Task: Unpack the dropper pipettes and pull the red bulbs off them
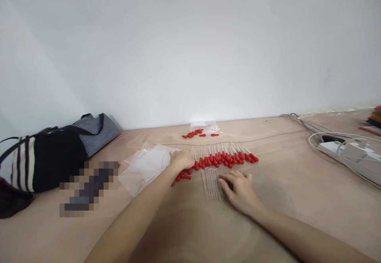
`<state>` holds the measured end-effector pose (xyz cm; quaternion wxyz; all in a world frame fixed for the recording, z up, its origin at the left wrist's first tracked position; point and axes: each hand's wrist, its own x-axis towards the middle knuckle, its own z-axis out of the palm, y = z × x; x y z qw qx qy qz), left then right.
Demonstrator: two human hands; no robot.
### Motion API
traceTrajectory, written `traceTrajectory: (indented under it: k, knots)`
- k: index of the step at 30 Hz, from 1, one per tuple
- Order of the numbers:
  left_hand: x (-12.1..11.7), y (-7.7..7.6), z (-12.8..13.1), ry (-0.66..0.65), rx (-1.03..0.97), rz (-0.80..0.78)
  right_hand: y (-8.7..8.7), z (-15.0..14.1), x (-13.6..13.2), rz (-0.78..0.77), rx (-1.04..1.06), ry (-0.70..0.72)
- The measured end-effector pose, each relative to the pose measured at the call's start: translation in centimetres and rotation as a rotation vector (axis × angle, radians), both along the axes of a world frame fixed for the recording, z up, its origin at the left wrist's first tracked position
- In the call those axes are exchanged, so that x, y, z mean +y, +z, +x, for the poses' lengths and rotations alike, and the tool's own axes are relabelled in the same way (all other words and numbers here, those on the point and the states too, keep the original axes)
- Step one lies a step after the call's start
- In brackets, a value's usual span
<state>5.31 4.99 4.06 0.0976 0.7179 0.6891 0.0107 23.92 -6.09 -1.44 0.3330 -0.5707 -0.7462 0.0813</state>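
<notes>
My left hand (182,160) reaches over the left end of a row of glass droppers with red rubber bulbs (218,159). Its fingers bend down and are mostly hidden behind the back of the hand, so I cannot see what they hold, if anything. Clear zip bags (149,162) lie just left of this hand. Loose red bulbs (185,177) sit under its wrist. My right hand (240,187) rests on the table, fingers loosely curved and thumb apart, beside a bundle of thin clear glass tubes (212,185). The thumb is close to the tubes' right edge; no object shows in this hand.
Farther back lie more red bulbs (193,133) and a clear bag (204,125) with small tubes beside it. A black bag with stripes (56,160) stands at the left, near a blurred-out item (91,189). A white power strip (354,156) with cables is at right.
</notes>
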Motion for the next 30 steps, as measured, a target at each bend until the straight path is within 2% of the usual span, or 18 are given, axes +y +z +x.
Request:
traceTrajectory:
  k: [3, 7, 10, 13, 15, 18, 22, 26, 30]
  knots:
    - [0.2, 0.3, -0.2, 0.052, 0.032, -0.006, -0.1, 0.0, 0.0, 0.0, 0.006, -0.005]
    - [-0.1, 2.1, -1.2, 0.055, 0.01, 0.009, -0.5, 0.1, 0.1, 0.048, 0.023, -0.005]
    - [-2.2, 3.5, -1.9, -0.033, -0.043, 0.05, -0.6, 0.3, 0.1, 0.16, 0.036, -0.005]
    - [-5.9, 3.7, -2.0, -0.156, -0.117, 0.086, -0.3, 0.5, 0.0, 0.361, 0.025, -0.013]
    - [-8.6, 2.9, -1.9, -0.3, -0.149, 0.164, 0.1, 0.5, -0.2, 0.519, 0.008, -0.015]
    - [-11.4, 0.6, -1.7, -0.481, -0.115, 0.226, 0.8, 0.5, -0.4, 0.702, -0.054, 0.053]
    - [-12.2, -2.6, -1.6, -0.677, -0.31, 0.445, 1.0, 0.4, -0.4, 0.793, -0.151, 0.163]
    - [-11.9, -4.1, -1.4, -0.773, -0.495, 0.586, 0.4, 0.2, -0.3, 0.789, -0.22, 0.238]
    - [-11.8, -4.2, -1.0, -0.711, -0.571, 0.527, -0.1, 0.0, -0.4, 0.749, -0.265, 0.243]
